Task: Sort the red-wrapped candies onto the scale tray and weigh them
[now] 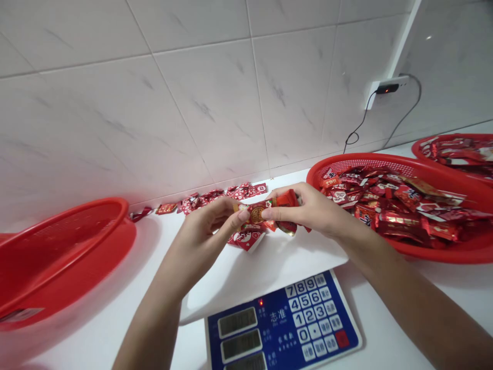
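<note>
My left hand (pixel 210 223) and my right hand (pixel 308 210) meet above the white platform (pixel 265 272) of a scale, both pinched on a bunch of red candy packets (pixel 265 210). The right hand's fingers wrap the larger part of the bunch; the left thumb and forefinger grip its left end. A few packets (pixel 246 239) hang below or lie on the platform under the hands.
The scale's blue keypad panel (pixel 285 324) faces me. A red basket (pixel 404 205) full of red packets stands at the right, another (pixel 458 151) behind it. A red basket (pixel 57 252) sits at the left. Loose packets (pixel 215 198) line the tiled wall; a power strip (pixel 387 88) hangs there.
</note>
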A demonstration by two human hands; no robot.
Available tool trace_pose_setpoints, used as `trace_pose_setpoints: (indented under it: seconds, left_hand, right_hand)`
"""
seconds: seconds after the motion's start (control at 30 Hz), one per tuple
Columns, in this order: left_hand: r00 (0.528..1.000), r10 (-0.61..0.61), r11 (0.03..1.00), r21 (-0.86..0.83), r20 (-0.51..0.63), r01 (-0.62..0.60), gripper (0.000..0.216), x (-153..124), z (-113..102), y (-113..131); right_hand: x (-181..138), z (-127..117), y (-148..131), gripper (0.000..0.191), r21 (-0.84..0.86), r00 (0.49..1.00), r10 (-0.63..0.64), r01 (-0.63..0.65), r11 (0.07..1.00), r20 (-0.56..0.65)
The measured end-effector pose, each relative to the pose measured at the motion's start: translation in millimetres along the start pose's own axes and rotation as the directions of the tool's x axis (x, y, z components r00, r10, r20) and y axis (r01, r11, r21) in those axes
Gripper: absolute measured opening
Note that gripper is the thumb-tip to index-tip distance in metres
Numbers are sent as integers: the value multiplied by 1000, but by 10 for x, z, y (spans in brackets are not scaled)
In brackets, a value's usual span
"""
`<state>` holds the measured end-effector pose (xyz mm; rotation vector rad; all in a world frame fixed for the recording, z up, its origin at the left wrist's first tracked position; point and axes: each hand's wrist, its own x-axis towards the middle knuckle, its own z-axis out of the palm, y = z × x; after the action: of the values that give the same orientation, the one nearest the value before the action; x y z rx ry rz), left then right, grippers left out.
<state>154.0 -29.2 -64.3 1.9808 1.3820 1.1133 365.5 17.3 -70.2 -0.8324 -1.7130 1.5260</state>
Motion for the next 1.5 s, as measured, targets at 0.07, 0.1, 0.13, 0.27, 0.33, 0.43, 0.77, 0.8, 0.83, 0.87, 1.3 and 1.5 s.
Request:
trace_pose_setpoints:
  seconds: [0.07,0.1,0.13,0.27,0.33,0.43,0.77,0.8,0.83,0.87,1.3,1.5]
  left_hand:
    - [995,-31,999,-26,90,33,34,17,6,2]
    - [995,-32,999,-38,91,35,34,21,8,4]
    - [996,-31,998,-53,81,35,33,21,9,6]
    - [996,-29,997,-72,78,35,30,9,8,-1]
    - [997,-26,997,-65,76,31,30,9,6,-12]
    - [997,-23,997,-70,69,28,29,25,-21,-32]
    - [993,-22,802,591,-116,87,16,57,-194,-263]
    - [999,-22,801,597,-46,46,16,47,-184,-268]
    - [1000,-18,804,595,5,12,17,36,-167,-256]
    - [999,-8,811,585,31,-12,18,22,-141,-229]
    - [983,185,882,440,11,-171,24,-14,189,21]
    - [990,130,924,357,47,-138,30,-14,113,98]
  right_hand:
    - [-4,3,6,28,-44,1000,4,-4,999,6]
    - [-6,2,10,28,-64,1000,0,1,998,13]
    - [-9,0,13,28,-77,1000,-7,9,997,21]
    - [-21,-10,12,28,-58,999,-19,21,998,35]
    - [-19,-13,11,27,-33,999,-20,21,999,45]
    - [7,-13,31,26,10,998,-26,25,1000,61]
    - [63,-66,82,25,275,989,98,-64,959,-113]
    - [64,-67,85,27,291,989,101,-67,954,-104]
    - [65,-64,91,30,304,990,103,-68,950,-100]
    - [67,-58,99,32,315,990,106,-71,947,-98]
    - [29,2,66,28,201,993,103,-112,973,54]
    - [43,-30,134,28,-187,1000,-17,17,982,2]
